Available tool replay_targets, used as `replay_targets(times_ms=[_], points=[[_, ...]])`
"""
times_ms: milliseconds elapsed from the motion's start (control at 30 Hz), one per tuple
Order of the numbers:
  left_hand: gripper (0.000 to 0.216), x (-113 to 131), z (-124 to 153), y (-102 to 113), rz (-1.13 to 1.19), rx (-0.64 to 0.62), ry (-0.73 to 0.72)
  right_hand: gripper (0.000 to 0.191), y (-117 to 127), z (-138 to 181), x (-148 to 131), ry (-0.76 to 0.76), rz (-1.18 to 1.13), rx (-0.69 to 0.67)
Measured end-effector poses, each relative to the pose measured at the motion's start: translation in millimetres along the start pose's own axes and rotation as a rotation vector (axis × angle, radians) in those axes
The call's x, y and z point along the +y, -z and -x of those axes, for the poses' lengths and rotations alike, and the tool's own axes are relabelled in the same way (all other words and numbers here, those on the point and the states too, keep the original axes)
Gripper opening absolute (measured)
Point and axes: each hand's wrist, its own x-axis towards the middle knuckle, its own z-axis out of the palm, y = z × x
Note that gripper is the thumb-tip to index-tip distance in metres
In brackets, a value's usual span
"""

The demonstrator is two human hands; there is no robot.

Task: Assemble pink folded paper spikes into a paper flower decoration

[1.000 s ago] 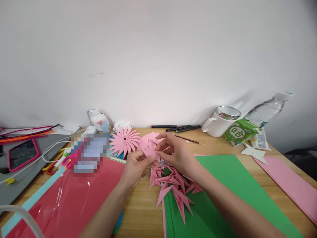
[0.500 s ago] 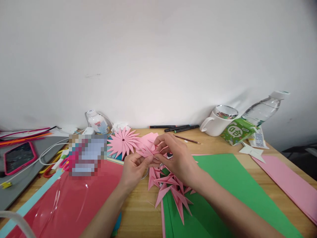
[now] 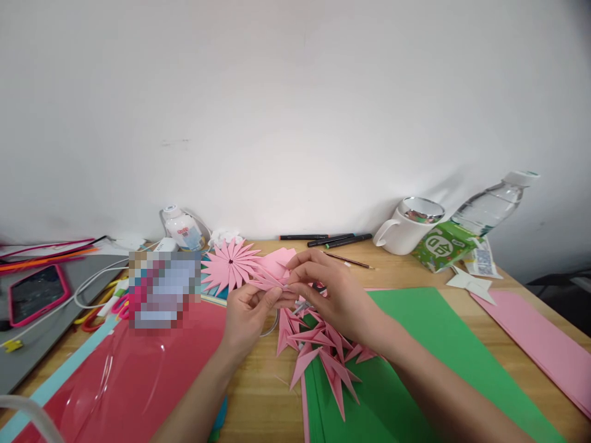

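Note:
My left hand (image 3: pixel 248 315) and my right hand (image 3: pixel 333 294) meet above the wooden table (image 3: pixel 258 394), both pinching one small folded pink paper piece (image 3: pixel 270 282) by its narrow pointed end. Just below my hands lies a heap of folded pink paper spikes (image 3: pixel 318 354), partly on the green paper sheet (image 3: pixel 429 351). Behind the left hand sits a finished pink paper starburst flower (image 3: pixel 229 266), with a flat pink sheet (image 3: pixel 277 259) beside it.
Red glossy sheet (image 3: pixel 133 375) at front left, pink-cased phone (image 3: pixel 34 294) and cables at far left. Glue bottle (image 3: pixel 183 227), markers (image 3: pixel 339 239) and pencil (image 3: pixel 348 261) along the wall. White mug (image 3: pixel 406 232), green tissue pack (image 3: pixel 443 245), water bottle (image 3: pixel 492 204) and pink paper stack (image 3: pixel 545 341) at right.
The pink piece has been folded narrower between my fingers and my right-hand fingers have shifted along it. The view moved slightly; nothing else on the table moved.

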Motion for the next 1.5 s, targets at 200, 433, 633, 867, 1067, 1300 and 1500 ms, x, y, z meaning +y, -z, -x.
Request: replay_targets(times_ms=[200,433,633,867,1067,1300,1500], points=[[0.016,-3,1,0,0.018,0.043,-0.027,0.012,-2,0,-4,-0.033,-0.098,0.012],[0.017,-5,3,-3,0.081,0.210,-0.181,0.020,-4,-1,-9,-0.315,-0.672,0.010],[0.014,6,10,-7,-0.145,0.278,-0.420,0.025,-13,-2,-10,-0.568,-1.087,-0.075],[0.028,3,12,1,-0.498,0.292,-0.731,0.022,-10,0,-12,-0.714,-1.282,-0.162],[0.041,-1,12,4,-0.564,0.248,-0.834,0.021,-13,-1,-12,-0.713,-1.265,-0.157],[0.035,-4,13,4,-0.600,0.246,-0.850,0.026,-13,-2,-9,-0.745,-1.210,-0.140],[0.039,-6,12,3,-0.619,0.264,-0.856,0.028,-14,-2,-10,-0.720,-1.170,-0.090]])
